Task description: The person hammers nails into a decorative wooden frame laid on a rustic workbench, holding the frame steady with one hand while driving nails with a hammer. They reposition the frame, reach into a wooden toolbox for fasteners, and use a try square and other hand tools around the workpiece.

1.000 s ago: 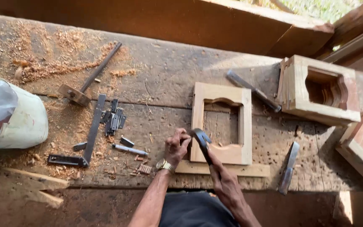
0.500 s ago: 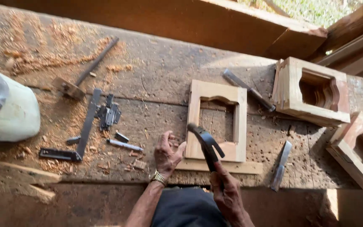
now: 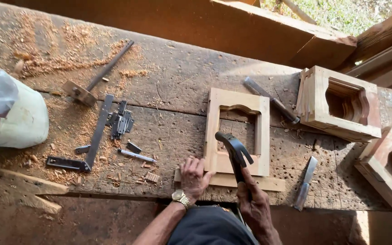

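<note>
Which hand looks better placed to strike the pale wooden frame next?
Probably the right hand: it grips the dark claw hammer, whose head is above the pale wooden frame. The left hand lies flat at the frame's corner.

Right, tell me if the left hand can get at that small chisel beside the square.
Probably yes: the left hand rests empty on the bench, and only shavings lie between it and the small chisel.

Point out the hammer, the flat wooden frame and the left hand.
hammer [image 3: 233, 145], head view, on its dark head.
wooden frame [image 3: 214, 131], head view, on its left rail.
left hand [image 3: 193, 177], head view, on its back.
</note>
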